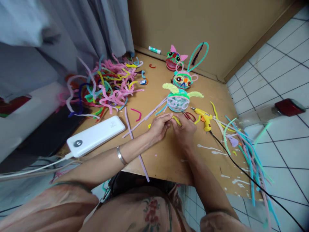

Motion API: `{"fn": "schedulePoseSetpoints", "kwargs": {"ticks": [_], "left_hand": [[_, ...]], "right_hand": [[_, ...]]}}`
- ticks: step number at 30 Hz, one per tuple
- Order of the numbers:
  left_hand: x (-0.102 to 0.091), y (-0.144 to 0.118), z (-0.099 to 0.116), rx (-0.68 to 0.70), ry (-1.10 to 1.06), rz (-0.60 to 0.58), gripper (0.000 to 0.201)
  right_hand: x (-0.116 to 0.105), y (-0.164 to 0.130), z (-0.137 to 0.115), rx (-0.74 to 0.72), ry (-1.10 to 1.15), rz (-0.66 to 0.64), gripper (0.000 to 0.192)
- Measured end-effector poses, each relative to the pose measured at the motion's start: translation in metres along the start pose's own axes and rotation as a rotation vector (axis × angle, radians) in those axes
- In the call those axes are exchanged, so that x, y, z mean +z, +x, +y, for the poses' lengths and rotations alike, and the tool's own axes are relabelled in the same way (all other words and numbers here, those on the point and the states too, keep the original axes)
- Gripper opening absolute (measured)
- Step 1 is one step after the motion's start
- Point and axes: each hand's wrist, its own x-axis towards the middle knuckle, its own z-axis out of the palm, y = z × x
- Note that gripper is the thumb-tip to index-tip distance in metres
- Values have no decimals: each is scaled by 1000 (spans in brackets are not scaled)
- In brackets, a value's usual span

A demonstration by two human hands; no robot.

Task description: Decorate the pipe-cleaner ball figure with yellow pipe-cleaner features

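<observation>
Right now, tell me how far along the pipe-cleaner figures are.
Two finished-looking heads stand at the back: a red-green pink-eared pipe-cleaner head and a teal pink-eared pipe-cleaner head. The clear ball wrapped in teal and lilac pipe cleaners looks partly dressed. Both hands, left hand and right hand, pinch a short yellow pipe cleaner. Loose straight pipe cleaners remain unused.

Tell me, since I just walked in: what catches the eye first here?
The tangled heap of pipe cleaners at the board's far left, then three bright craft faces lined up beyond the hands. The left hand and right hand meet mid-board, pinching a yellow pipe cleaner.
</observation>
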Motion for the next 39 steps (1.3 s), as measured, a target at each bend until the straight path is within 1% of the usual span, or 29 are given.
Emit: {"fn": "schedulePoseSetpoints", "kwargs": {"ticks": [7, 12, 18, 22, 24, 26, 30, 33, 35, 36, 39], "left_hand": [[1, 0, 1, -75, -51, 69, 19], [2, -1, 2, -82, -10, 62, 22], [1, -2, 4, 17, 103, -1, 27], [-2, 4, 12, 108, 230, -37, 29], [-4, 8, 18, 136, 314, -96, 31], [-6, 12, 26, 128, 394, -168, 32], [-12, 16, 44, 72, 548, -319, 25], [-15, 17, 56, 57, 681, -408, 20], [-16, 18, 59, 87, 722, -423, 18], [-16, 18, 58, 118, 725, -412, 16], [-15, 17, 52, 244, 692, -307, 12]], "right_hand": [[0, 3, 9, -5, 129, -1, 17], [-4, 6, 9, 37, 243, 0, 16], [-5, 10, 9, 134, 356, 33, 14], [-5, 10, 7, 206, 456, 39, 16], [-7, 11, 5, 234, 495, 14, 17], [-9, 11, 3, 261, 552, -9, 17], [-13, 14, 0, 300, 680, -68, 19], [-15, 15, 0, 280, 701, -151, 20], [-16, 16, 2, 271, 713, -192, 21], [-17, 16, 3, 273, 716, -203, 22], [-19, 16, 6, 279, 675, -205, 21]]}}
